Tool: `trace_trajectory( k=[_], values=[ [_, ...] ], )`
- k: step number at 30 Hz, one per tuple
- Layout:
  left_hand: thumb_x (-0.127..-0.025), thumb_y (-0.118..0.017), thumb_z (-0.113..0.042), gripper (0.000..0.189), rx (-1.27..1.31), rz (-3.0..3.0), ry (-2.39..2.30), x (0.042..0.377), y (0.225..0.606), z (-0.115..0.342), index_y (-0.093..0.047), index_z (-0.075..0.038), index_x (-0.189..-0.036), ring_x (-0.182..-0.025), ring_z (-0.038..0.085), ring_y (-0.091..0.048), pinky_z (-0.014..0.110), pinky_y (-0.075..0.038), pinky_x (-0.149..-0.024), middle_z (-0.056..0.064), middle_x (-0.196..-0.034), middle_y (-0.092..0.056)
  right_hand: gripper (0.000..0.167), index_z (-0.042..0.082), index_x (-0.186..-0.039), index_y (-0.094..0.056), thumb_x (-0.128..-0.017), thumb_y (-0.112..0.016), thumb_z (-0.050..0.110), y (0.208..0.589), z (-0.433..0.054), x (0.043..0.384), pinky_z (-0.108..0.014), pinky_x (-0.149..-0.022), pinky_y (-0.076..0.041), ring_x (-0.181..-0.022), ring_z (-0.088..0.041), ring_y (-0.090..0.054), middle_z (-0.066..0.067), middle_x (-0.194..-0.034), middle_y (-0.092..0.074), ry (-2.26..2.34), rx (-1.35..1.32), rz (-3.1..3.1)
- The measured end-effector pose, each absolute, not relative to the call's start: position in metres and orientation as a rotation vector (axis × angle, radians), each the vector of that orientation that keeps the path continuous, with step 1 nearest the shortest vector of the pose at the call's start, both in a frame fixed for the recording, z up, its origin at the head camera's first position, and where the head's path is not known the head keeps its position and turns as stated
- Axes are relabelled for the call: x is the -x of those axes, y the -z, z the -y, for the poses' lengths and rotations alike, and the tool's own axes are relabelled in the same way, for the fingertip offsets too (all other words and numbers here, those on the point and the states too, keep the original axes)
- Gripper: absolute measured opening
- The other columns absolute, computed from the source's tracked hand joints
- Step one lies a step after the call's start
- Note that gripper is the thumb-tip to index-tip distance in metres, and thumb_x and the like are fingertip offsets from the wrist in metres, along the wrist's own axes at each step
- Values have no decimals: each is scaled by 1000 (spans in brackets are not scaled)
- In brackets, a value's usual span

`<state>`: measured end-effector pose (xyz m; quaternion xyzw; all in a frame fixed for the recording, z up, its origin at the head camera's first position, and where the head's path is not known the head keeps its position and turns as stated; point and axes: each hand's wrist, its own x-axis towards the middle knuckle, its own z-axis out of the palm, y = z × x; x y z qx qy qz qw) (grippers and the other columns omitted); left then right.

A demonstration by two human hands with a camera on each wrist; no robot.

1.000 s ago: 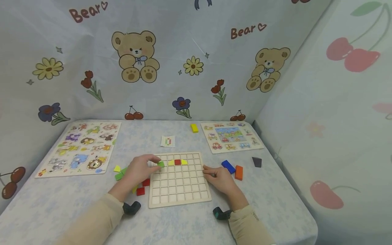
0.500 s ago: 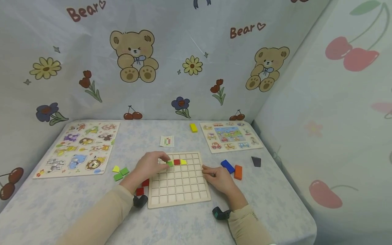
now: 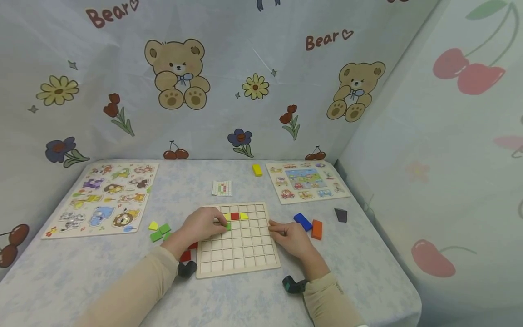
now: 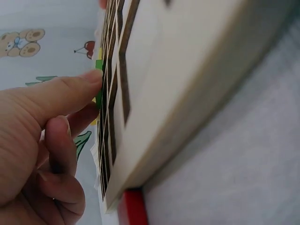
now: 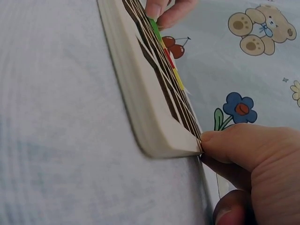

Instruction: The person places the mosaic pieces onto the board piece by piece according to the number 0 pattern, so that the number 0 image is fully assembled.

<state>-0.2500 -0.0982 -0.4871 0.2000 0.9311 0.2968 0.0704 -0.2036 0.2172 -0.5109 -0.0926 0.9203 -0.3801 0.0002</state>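
Observation:
A wooden grid board (image 3: 239, 252) lies in the middle of the table. Over its upper left squares, my left hand (image 3: 201, 225) pinches a green square tile (image 3: 228, 226) between thumb and fingertip. In the left wrist view that green tile (image 4: 99, 84) stands right at the board's surface. Just above it, a red tile (image 3: 234, 216) sits in the grid with a yellow tile (image 3: 244, 215) on its right; another yellow one on its left is partly hidden by fingers. My right hand (image 3: 295, 238) pinches the board's right edge, thumb on top in the right wrist view.
Loose green tiles (image 3: 156, 236), a yellow piece (image 3: 153, 225) and red tiles (image 3: 185, 255) lie left of the board. Blue (image 3: 303, 222), orange (image 3: 317, 229) and dark (image 3: 341, 215) blocks lie right. Behind are a pattern card (image 3: 222, 188), a yellow block (image 3: 257, 170), an animal puzzle (image 3: 107, 200) and a vehicle puzzle (image 3: 308, 181).
My left hand has carried the green tile rightward across the board, then down toward me, below the red and yellow row. The right hand stays at the board's edge.

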Motion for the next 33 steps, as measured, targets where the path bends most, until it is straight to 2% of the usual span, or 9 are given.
trace_trajectory(
  k=[8, 12, 16, 20, 28, 33],
  values=[
    [-89, -82, -30, 5, -558, -2845, -855, 251, 487, 98, -81, -31, -94, -86, 9, -64, 32, -53, -71, -9, -102, -70, 21, 17, -113, -81, -94, -76, 23, 512, -217, 205, -47, -106, -49, -125, -22, -66, 5, -130, -71, 1189, 300, -2889],
    [-90, -81, -31, 5, -550, -2858, -833, 248, 485, 96, -82, -30, -94, -84, 8, -62, 32, -53, -71, -10, -98, -69, 21, 17, -114, -81, -95, -76, 24, 512, -218, 205, -48, -106, -49, -126, -22, -65, 5, -130, -70, 1188, 290, -2891],
    [-92, -79, -31, 11, -579, -2857, -790, 243, 481, 95, -83, -29, -102, -86, 8, -62, 32, -52, -71, -9, -102, -70, 21, 18, -115, -80, -95, -76, 24, 512, -217, 205, -48, -107, -49, -127, -22, -64, 5, -131, -70, 1188, 283, -2888],
    [-94, -76, -34, 21, -559, -2905, -738, 232, 475, 103, -80, -29, -114, -84, 9, -62, 31, -49, -64, -9, -108, -69, 22, 18, -115, -80, -94, -76, 23, 512, -217, 205, -47, -107, -49, -127, -21, -64, 7, -131, -70, 1182, 280, -2884],
    [-94, -74, -30, 36, -296, -3067, -763, 204, 441, 164, -71, -21, -129, -81, 18, -62, 30, -47, -60, 4, -119, -70, 22, 18, -115, -80, -94, -77, 22, 511, -216, 206, -46, -105, -50, -126, -22, -65, 7, -131, -70, 1157, 271, -2899],
    [-96, -71, -32, 43, -112, -3076, -797, 197, 451, 219, -66, -16, -136, -80, 19, -61, 30, -44, -61, 10, -121, -70, 22, 18, -116, -80, -94, -77, 22, 511, -216, 205, -47, -105, -50, -127, -23, -64, 6, -131, -70, 1159, 275, -2896]
  ],
)
